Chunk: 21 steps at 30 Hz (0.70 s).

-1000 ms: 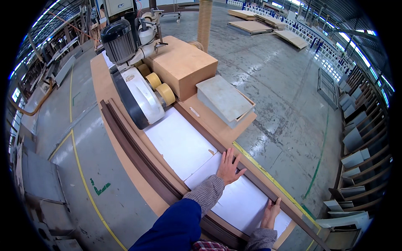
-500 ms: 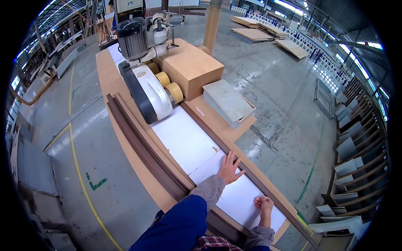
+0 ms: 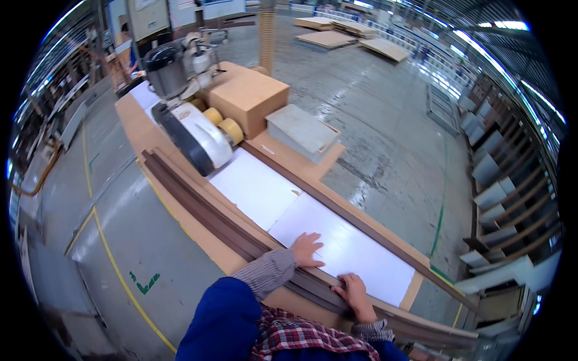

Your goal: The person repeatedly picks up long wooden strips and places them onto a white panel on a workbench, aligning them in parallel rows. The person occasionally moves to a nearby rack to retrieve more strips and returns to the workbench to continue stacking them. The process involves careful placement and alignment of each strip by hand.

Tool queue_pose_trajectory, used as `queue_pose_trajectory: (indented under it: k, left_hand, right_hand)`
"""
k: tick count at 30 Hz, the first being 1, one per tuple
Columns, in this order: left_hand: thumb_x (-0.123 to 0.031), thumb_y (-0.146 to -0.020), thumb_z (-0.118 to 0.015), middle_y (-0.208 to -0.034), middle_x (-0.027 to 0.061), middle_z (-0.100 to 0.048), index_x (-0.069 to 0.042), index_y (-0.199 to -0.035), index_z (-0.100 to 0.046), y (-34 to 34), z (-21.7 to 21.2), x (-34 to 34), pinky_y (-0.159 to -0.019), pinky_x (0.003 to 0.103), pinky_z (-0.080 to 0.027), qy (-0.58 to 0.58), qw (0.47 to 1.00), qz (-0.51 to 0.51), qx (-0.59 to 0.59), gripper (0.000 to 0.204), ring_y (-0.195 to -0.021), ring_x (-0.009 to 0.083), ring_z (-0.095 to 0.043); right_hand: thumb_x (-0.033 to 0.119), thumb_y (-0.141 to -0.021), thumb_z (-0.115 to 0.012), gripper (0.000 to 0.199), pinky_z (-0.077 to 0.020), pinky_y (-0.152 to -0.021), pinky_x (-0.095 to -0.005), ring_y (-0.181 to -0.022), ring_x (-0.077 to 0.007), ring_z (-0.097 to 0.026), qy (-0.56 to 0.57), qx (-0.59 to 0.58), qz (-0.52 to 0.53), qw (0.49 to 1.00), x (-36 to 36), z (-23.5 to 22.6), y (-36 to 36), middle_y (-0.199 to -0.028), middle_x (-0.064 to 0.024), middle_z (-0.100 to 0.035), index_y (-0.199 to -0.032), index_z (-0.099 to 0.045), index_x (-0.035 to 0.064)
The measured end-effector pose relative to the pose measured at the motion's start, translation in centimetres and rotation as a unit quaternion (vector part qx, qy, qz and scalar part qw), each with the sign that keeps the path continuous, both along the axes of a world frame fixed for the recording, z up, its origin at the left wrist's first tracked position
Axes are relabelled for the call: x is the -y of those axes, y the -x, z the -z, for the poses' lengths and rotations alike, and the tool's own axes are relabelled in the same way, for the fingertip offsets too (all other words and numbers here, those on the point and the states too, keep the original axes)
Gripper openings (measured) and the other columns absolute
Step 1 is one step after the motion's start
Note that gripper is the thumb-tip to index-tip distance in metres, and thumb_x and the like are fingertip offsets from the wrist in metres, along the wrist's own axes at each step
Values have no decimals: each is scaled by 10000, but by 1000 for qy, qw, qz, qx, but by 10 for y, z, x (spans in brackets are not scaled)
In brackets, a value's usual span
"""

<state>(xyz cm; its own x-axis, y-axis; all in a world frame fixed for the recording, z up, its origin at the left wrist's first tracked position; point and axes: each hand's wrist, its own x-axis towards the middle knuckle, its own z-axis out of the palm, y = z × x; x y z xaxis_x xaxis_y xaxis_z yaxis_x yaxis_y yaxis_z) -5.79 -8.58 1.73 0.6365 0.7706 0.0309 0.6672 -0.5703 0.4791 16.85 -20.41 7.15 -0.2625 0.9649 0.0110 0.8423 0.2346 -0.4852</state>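
My left hand has its fingers spread over the near edge of a white panel, beside a bundle of long dark-brown strips. My right hand curls over the brown strips farther right, thumb and fingers bent at the inner edge; the palm hides its exact hold. White panels lie end to end along the bench, and one white panel meets the feeder machine with its yellow rollers. A brown guide rail borders their far side.
Behind the rollers stands a tan box, with a grey tray-like box beside it. A ribbed hose rises behind. Flat boards are stacked on the floor farther off, and a slatted rack holds panels on the right.
Both hands have moved back toward me, from the panel and guide rail to the near edge and the brown strips. The view has shifted, moving the machine leftward in the picture.
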Motion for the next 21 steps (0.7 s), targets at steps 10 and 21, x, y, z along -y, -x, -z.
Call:
queue_pose_trajectory:
  k: [10, 21]
  left_hand:
    - [-340, -629, -783, -890, 128, -550, -56, -993, -618, 104, -29, 9, -755, 391, -458, -65, 998, -2, 24, 490, -851, 310, -550]
    - [-215, -747, -682, -950, 132, -554, -21, -981, -551, 75, -15, -2, -816, 375, -441, -158, 982, 104, -7, 331, -919, 297, -523]
  right_hand:
    - [209, -782, -647, 299, -461, -767, -393, -887, -314, -540, -93, 52, -53, 993, 9, 16, -8, -951, -143, -575, -985, -538, 18]
    - [249, -773, -650, 288, -477, -742, -389, -886, -277, -554, -94, 96, 13, 991, 16, 14, -63, -932, -93, -559, -978, -558, 69]
